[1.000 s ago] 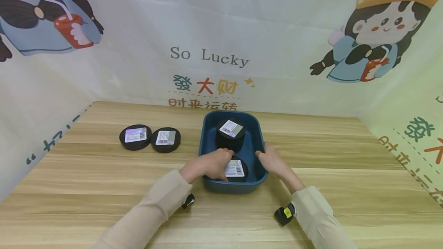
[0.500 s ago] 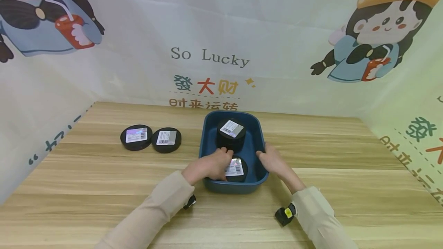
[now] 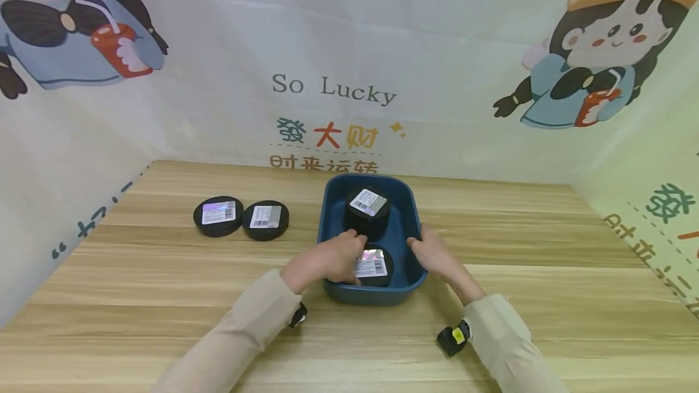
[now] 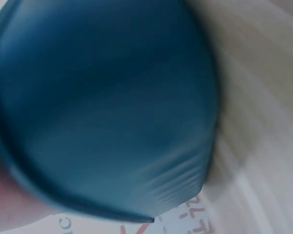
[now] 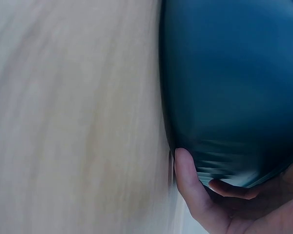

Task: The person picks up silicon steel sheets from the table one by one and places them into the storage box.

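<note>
In the head view, a blue rectangular bin point(image 3: 377, 297) with rounded corners stands on the table. My left hand point(image 3: 340, 258) reaches over its left rim and grips a flat round black case point(image 3: 373, 264) with a white barcode label, in the near half of the bin. Part of that case is hidden behind the hand. My right hand point(image 3: 432, 251) holds the right rim, thumb inside the bin. The right wrist view shows its fingers point(image 5: 188, 178) against the bin's outer wall point(image 5: 234, 87). In the far half stands a stack of black round cases point(image 3: 368, 214).
Two more labelled black round cases, a left one point(image 3: 218, 216) and a right one point(image 3: 266, 220), lie side by side on the wooden table point(image 3: 546, 247) left of the bin. A printed cloth point(image 3: 437, 108) hangs behind the table and along its sides.
</note>
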Demonstrator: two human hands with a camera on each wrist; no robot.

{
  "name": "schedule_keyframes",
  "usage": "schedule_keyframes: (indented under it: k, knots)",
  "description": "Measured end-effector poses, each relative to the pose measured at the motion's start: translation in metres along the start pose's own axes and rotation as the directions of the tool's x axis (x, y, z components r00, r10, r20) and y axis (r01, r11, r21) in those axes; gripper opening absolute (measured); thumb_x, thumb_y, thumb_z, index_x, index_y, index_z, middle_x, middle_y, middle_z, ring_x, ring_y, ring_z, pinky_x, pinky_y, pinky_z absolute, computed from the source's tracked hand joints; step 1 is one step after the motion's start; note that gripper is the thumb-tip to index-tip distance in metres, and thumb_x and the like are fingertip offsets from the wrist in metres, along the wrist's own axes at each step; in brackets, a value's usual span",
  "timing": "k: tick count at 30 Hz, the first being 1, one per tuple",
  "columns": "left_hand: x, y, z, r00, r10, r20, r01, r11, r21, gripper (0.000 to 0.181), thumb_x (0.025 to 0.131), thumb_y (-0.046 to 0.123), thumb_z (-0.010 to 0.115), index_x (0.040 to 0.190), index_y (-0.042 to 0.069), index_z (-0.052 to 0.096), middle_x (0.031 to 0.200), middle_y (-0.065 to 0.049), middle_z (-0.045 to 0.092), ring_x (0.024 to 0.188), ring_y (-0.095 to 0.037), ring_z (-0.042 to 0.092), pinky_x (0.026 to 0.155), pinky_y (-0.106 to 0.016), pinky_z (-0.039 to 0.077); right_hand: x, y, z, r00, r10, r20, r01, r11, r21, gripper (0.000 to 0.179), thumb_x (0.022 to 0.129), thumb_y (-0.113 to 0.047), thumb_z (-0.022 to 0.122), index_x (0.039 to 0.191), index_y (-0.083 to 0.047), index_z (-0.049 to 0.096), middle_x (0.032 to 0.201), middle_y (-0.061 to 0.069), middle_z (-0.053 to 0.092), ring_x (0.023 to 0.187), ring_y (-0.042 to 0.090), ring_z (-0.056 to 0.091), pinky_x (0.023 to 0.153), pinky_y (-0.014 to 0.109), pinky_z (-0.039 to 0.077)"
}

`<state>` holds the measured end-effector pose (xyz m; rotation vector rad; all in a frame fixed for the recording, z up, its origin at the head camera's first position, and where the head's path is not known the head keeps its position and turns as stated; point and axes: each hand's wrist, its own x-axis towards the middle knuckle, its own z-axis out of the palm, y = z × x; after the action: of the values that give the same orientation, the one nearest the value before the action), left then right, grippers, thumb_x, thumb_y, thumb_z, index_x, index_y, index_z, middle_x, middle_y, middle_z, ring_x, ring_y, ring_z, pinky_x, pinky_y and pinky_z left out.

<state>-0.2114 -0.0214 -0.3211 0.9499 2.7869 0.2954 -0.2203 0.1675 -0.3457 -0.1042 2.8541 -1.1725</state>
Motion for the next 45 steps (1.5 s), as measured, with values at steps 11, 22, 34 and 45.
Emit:
schedule_keyframes:
  k: [11, 22, 34, 45]
  knots:
    - [-0.017, -0.023, -0.017, 0.925, 0.119, -0.36, -0.199, 0.961, -0.194, 0.047, 0.078, 0.015, 0.066, 0.116, -0.008, 0.048, 0.109, -0.02, 0.054, 0.101, -0.029, 0.052, 0.086, -0.039, 0.041, 0.001, 0.0, -0.002, 1.0, -0.009, 0.005, 0.009, 1.0, -0.001, 0.033, 0.085, -0.008, 0.04, 0.107, 0.016, 0.043, 0.104, 0.029, 0.053, 0.098, 0.037, 0.05, 0.084, 0.046, 0.04]
    - [-0.034, -0.058, -0.023, 0.869, -0.026, -0.494, -0.139, 0.945, -0.295, 0.039, 0.081, 0.009, 0.061, 0.114, -0.007, 0.049, 0.11, -0.021, 0.055, 0.098, -0.032, 0.054, 0.081, -0.041, 0.045, 0.0, 0.002, -0.003, 1.0, 0.004, 0.007, -0.004, 1.0, -0.003, 0.034, 0.085, -0.007, 0.039, 0.11, 0.016, 0.041, 0.107, 0.03, 0.051, 0.101, 0.038, 0.048, 0.086, 0.047, 0.039]
    - [-0.05, -0.092, -0.023, 0.847, -0.236, -0.477, 0.092, 0.948, -0.306, 0.051, 0.078, 0.012, 0.064, 0.119, -0.01, 0.044, 0.115, -0.027, 0.05, 0.102, -0.038, 0.05, 0.085, -0.046, 0.04, 0.0, 0.001, -0.003, 1.0, 0.008, 0.018, -0.008, 1.0, -0.017, 0.035, 0.086, -0.008, 0.04, 0.112, 0.016, 0.041, 0.109, 0.029, 0.051, 0.101, 0.038, 0.049, 0.085, 0.046, 0.04]
    - [-0.059, -0.111, -0.028, 0.835, -0.388, -0.39, 0.27, 0.907, -0.323, 0.059, 0.076, 0.014, 0.066, 0.12, -0.016, 0.04, 0.118, -0.034, 0.043, 0.111, -0.046, 0.038, 0.093, -0.05, 0.031, 0.002, 0.0, 0.0, 1.0, 0.006, 0.009, -0.006, 0.999, -0.034, 0.034, 0.086, -0.009, 0.04, 0.109, 0.016, 0.043, 0.107, 0.03, 0.052, 0.1, 0.038, 0.05, 0.084, 0.046, 0.04]
